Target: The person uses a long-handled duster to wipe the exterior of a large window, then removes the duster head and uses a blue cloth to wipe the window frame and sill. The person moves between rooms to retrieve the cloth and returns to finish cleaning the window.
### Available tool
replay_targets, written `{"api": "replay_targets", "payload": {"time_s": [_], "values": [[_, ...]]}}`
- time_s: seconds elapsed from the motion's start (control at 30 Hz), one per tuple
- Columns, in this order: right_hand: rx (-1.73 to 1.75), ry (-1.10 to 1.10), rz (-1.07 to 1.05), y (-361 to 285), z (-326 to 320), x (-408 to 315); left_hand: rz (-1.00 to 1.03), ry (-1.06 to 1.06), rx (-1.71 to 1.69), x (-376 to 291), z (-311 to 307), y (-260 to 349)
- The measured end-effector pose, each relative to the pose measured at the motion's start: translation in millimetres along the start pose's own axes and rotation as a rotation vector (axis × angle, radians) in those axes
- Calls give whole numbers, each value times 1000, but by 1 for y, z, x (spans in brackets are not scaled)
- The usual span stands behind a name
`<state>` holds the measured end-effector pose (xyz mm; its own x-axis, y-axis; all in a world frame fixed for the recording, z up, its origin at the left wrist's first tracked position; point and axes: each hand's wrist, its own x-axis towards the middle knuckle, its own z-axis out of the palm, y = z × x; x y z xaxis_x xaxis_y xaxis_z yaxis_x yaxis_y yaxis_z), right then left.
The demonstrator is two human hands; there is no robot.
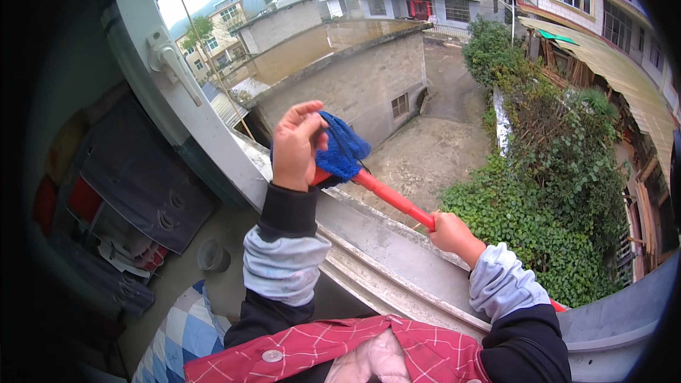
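My right hand (452, 233) grips the red handle (391, 194) of a window-cleaning tool. The handle slants down to the right, and a red end shows beyond my right sleeve. At its upper end is a blue fleecy cloth cover (343, 149) with a thin black cord along its edge. My left hand (299, 143) is up against the cover, its fingers bent over near the cloth's left part. Whether those fingers pinch the cloth or cord is not clear. Part of the tool's head is hidden behind my left hand.
Below me runs the sill and track (393, 276) of an open window. The window frame with its white handle (173, 66) stands at left. Indoors are a grey bin (214, 254), a blue-and-white checked cloth (183, 324) and a fabric-covered rack (151, 170). Outside, bushes (548, 213) and buildings lie lower down.
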<state>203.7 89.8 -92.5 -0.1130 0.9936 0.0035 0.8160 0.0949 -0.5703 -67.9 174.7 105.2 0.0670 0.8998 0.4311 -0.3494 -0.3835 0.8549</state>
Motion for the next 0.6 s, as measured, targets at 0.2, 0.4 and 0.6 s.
{"api": "replay_targets", "payload": {"time_s": [0.2, 0.4, 0.6], "values": [[57, -18, -24, 22, -12, 5, 148, 261, 345, 51, -19, -13], [16, 55, -80, 47, -30, 8, 565, 467, 1736, 48, -48, -53], [-215, 128, -116, 94, -51, 9, 11, 46, 1316, 29, -38, -51]]}}
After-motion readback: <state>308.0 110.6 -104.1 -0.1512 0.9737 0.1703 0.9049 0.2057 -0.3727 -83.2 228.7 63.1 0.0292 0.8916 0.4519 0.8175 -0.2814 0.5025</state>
